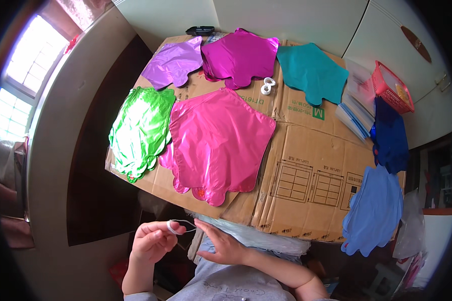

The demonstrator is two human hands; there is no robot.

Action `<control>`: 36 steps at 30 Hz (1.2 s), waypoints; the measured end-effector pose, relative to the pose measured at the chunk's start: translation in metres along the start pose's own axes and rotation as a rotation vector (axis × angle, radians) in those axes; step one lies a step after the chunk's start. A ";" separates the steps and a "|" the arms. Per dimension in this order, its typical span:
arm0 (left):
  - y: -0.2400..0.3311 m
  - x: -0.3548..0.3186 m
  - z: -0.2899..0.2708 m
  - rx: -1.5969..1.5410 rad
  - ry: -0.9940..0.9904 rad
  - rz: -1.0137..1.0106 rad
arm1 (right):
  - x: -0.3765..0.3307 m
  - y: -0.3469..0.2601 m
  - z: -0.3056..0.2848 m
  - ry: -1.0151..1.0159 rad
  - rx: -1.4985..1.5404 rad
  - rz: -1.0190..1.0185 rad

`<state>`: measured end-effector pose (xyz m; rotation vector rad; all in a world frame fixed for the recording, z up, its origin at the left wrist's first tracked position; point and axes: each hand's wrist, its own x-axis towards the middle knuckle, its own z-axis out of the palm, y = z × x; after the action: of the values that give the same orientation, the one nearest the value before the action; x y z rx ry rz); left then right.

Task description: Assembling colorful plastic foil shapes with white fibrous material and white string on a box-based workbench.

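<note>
Quickly: we have the left hand with thumb and fingers together, clamped on a white ring of string. It sits between the two hands, just off the cardboard's near edge, above the lap. A thin loop runs from it to the right hand, whose thumb stands apart from its fingers; whether those fingertips pinch the string, we cannot tell.

Risks, as we judge them: the loop could slip off the right fingertips if the contact is light, or tangle if the string goes slack. The ring could drop toward the lap if the left pinch eases. The light blue pile hangs past the edge — a bump from the right arm might drag it down.

Counts: one ring in hand, two small white rolls near the far side, touching. Seven groups of flat foil balloons by colour — light purple, magenta, teal, green, hot pink, dark blue, light blue. Layers per pile we can't count; hot pink clearly shows several. One red basket, one black box, one spread of cardboard underneath.
</note>
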<state>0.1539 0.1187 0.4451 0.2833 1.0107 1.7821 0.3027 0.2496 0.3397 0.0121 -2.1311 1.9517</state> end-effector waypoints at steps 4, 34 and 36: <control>-0.006 0.000 0.004 0.014 -0.059 -0.150 | 0.024 -0.027 -0.007 0.047 0.069 -0.139; -0.014 -0.010 -0.019 0.386 0.299 -0.024 | 0.008 0.102 0.028 -0.061 -0.202 -0.092; 0.003 -0.011 -0.018 0.460 0.243 0.062 | 0.004 0.114 0.027 -0.134 -0.280 -0.004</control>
<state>0.1457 0.1000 0.4388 0.3904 1.6036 1.6479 0.2738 0.2356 0.2267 0.0980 -2.4707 1.6767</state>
